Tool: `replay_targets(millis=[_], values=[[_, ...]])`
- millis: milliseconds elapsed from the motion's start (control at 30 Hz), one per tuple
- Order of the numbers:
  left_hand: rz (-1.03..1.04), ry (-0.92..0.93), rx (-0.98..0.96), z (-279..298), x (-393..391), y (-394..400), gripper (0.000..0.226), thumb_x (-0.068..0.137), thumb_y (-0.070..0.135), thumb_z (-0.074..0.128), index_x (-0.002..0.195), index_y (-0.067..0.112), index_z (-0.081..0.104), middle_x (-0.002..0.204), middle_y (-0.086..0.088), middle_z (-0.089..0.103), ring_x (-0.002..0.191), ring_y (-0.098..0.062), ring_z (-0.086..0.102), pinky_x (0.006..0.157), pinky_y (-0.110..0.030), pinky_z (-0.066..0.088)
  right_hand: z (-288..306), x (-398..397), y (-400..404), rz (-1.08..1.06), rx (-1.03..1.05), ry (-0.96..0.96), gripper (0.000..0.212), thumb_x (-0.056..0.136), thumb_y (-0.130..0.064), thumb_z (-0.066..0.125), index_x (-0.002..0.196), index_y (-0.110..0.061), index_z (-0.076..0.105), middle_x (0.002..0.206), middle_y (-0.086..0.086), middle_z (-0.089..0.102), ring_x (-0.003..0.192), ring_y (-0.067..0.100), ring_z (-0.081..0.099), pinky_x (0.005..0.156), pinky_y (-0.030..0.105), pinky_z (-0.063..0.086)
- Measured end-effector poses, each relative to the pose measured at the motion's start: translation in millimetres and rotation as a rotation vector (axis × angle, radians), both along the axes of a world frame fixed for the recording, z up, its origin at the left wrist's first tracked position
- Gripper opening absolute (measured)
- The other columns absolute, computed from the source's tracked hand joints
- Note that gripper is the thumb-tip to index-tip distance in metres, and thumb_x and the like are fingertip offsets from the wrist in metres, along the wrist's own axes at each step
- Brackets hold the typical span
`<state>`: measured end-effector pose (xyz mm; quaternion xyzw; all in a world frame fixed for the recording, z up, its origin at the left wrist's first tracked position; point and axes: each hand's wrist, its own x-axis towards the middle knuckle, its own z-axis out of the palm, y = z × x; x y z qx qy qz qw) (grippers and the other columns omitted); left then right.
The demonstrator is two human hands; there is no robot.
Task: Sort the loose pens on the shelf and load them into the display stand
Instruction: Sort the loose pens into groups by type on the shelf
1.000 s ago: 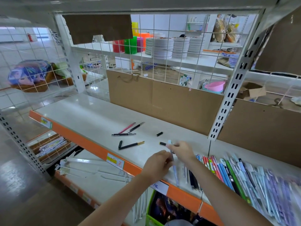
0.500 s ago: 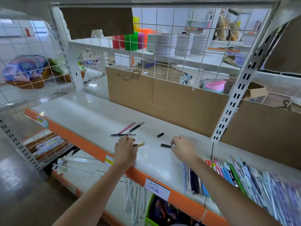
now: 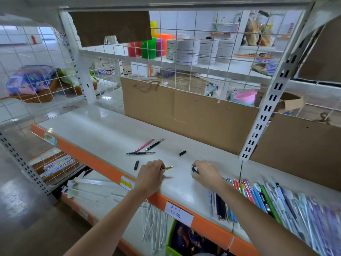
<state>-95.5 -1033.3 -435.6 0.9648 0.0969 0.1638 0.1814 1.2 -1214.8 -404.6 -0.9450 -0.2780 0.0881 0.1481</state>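
Observation:
On the white shelf my left hand grips a black pen with a gold tip, lifted slightly above the surface. My right hand pinches a short black pen piece. Farther back lie a pink pen, a black and silver pen and a dark pen. Two loose black caps rest nearby, one left of my left hand and one behind my hands. A row of sorted coloured pens lies at the right. No display stand is in view.
Cardboard sheets line the back of the shelf behind a white slotted upright. An orange front edge carries price labels. A lower shelf holds white hooks and a basket of packets.
My left hand closed on the gold-tipped pen and raised it off the shelf. My right hand picked up the short black piece that lay in front of it.

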Motion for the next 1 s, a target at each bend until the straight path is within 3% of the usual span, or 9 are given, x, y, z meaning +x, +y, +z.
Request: replay_targets(millis=[100, 200, 267, 467, 633, 733, 867, 1000], values=[[-0.044, 0.004, -0.088, 1, -7, -13, 0.015, 0.096, 0.027, 0.046, 0.107, 0.017, 0.052, 0.098, 0.001, 0.061, 0.085, -0.019, 0.058, 0.069, -0.030, 0.044, 8, 0, -2, -0.200, 0.435, 0.345, 0.023, 0.088, -0.008, 0.051, 0.108, -0.005, 0.059, 0.080, 0.006, 0.064, 0.069, 0.018, 0.059, 0.061, 0.022, 0.047], [-0.051, -0.009, -0.108, 3, -10, -19, 0.014, 0.098, 0.029, 0.043, 0.107, 0.021, 0.051, 0.095, 0.003, 0.059, 0.081, -0.016, 0.057, 0.065, -0.031, 0.047, 20, -7, -7, -0.330, 0.963, 0.678, 0.008, 0.090, 0.003, 0.051, 0.097, 0.001, 0.052, 0.080, 0.016, 0.064, 0.062, 0.018, 0.064, 0.058, 0.023, 0.054], [-0.044, -0.031, -0.112, 5, -10, -21, 0.013, 0.099, 0.028, 0.043, 0.107, 0.022, 0.051, 0.093, 0.004, 0.058, 0.079, -0.016, 0.057, 0.065, -0.031, 0.048, 24, -12, -8, -0.312, 1.095, 0.724, 0.008, 0.090, 0.007, 0.051, 0.095, 0.001, 0.050, 0.082, 0.022, 0.064, 0.062, 0.019, 0.067, 0.059, 0.022, 0.056], [-0.110, -0.074, -0.203, 12, -9, -25, 0.011, 0.097, 0.021, 0.047, 0.101, 0.015, 0.055, 0.083, 0.003, 0.055, 0.071, -0.017, 0.055, 0.065, -0.034, 0.048, 23, -21, -8, -0.258, 1.146, 0.713, 0.010, 0.089, 0.009, 0.054, 0.093, 0.001, 0.051, 0.084, 0.022, 0.063, 0.065, 0.019, 0.068, 0.063, 0.022, 0.057], [-0.168, -0.040, -0.246, 14, -7, -32, 0.026, 0.098, 0.021, 0.047, 0.092, 0.003, 0.064, 0.079, -0.005, 0.057, 0.071, -0.015, 0.049, 0.062, -0.019, 0.031, 20, -29, -4, -0.182, 1.104, 0.802, 0.009, 0.089, 0.008, 0.055, 0.095, 0.003, 0.058, 0.079, 0.017, 0.064, 0.065, 0.017, 0.068, 0.062, 0.021, 0.055], [-0.131, -0.059, -0.239, 14, -7, -35, 0.025, 0.097, 0.019, 0.050, 0.089, 0.002, 0.067, 0.081, -0.011, 0.062, 0.068, -0.015, 0.047, 0.060, -0.021, 0.027, 17, -31, -2, -0.181, 1.101, 0.814, 0.009, 0.089, 0.007, 0.055, 0.097, 0.006, 0.059, 0.076, 0.019, 0.064, 0.064, 0.018, 0.068, 0.062, 0.021, 0.055], [-0.070, -0.121, -0.180, 14, -5, -40, 0.021, 0.094, 0.016, 0.054, 0.085, 0.005, 0.069, 0.075, -0.009, 0.058, 0.064, -0.016, 0.043, 0.059, -0.024, 0.024, 12, -31, 0, -0.245, 1.144, 0.884, 0.006, 0.092, 0.005, 0.052, 0.092, 0.004, 0.059, 0.075, 0.016, 0.061, 0.066, 0.018, 0.063, 0.062, 0.019, 0.055], [-0.024, -0.068, -0.111, 12, -1, -53, 0.021, 0.093, 0.025, 0.055, 0.083, 0.010, 0.066, 0.073, 0.002, 0.048, 0.066, -0.014, 0.043, 0.059, -0.024, 0.026, 4, -32, 10, -0.384, 1.175, 0.888, 0.020, 0.095, -0.001, 0.049, 0.076, -0.002, 0.055, 0.065, 0.008, 0.052, 0.059, 0.014, 0.050, 0.052, 0.017, 0.046]])
